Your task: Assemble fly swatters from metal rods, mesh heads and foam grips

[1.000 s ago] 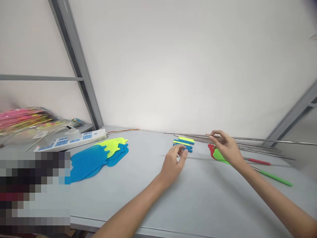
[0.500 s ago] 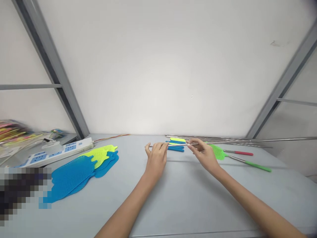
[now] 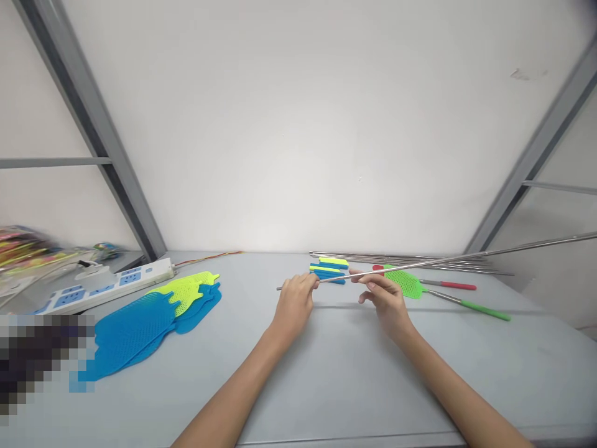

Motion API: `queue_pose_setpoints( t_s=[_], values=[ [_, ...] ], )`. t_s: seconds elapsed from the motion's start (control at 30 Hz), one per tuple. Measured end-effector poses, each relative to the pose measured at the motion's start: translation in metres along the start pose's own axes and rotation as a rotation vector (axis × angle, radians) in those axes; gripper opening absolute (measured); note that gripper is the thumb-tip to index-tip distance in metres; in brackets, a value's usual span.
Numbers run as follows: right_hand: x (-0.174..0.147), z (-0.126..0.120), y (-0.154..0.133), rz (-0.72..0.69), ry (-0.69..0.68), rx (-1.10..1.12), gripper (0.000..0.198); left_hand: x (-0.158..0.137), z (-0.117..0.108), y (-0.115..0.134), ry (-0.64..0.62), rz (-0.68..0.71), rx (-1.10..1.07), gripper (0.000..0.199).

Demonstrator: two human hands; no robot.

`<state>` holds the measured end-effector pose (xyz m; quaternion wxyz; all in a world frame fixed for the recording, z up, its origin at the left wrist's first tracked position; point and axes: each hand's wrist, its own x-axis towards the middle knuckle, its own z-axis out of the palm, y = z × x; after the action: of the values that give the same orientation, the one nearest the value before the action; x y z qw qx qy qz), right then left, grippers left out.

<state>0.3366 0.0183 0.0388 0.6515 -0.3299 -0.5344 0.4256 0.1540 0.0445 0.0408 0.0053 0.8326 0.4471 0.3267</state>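
A long thin metal telescopic rod (image 3: 433, 261) slants up to the right across the view. My left hand (image 3: 295, 305) is closed around the rod near its left end, which pokes out past the fingers. My right hand (image 3: 385, 302) is at the rod farther right, fingers apart and loosely bent; the rod crosses at the fingers, and whether they touch it I cannot tell. Behind the hands lie several blue and yellow handle grips (image 3: 329, 270). Beside the right hand is a green fly swatter (image 3: 405, 283) with a green handle (image 3: 485, 310).
Blue swatter heads (image 3: 135, 330) and yellow ones (image 3: 186, 292) lie overlapping on the grey table (image 3: 354, 386) at left. A white power strip (image 3: 125, 280) is behind them. More metal rods (image 3: 396, 257) lie along the wall. A red handle (image 3: 459, 286) is at right.
The rod has tilted, its right part now higher and its left end lower. The right hand's pinch has loosened, its fingers spreading. My left hand keeps its hold.
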Motion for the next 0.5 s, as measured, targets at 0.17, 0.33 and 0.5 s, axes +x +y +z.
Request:
queue_pose_setpoints(
  t_s=[0.17,0.33,0.5],
  values=[
    [-0.0004,-0.0023,-0.0006,0.087,0.013,0.158,0.013,-0.0007,0.0009,0.0028,-0.023,-0.01,-0.048,0.021],
    [-0.002,-0.0009,0.0038,0.06,0.04,0.28,0.011,-0.0009,0.0023,0.0019,-0.03,-0.016,-0.041,0.021],
    [-0.0034,0.0035,0.0042,0.059,0.054,0.373,0.005,-0.0001,0.0016,0.0,-0.042,-0.017,-0.06,0.021]
  ],
)
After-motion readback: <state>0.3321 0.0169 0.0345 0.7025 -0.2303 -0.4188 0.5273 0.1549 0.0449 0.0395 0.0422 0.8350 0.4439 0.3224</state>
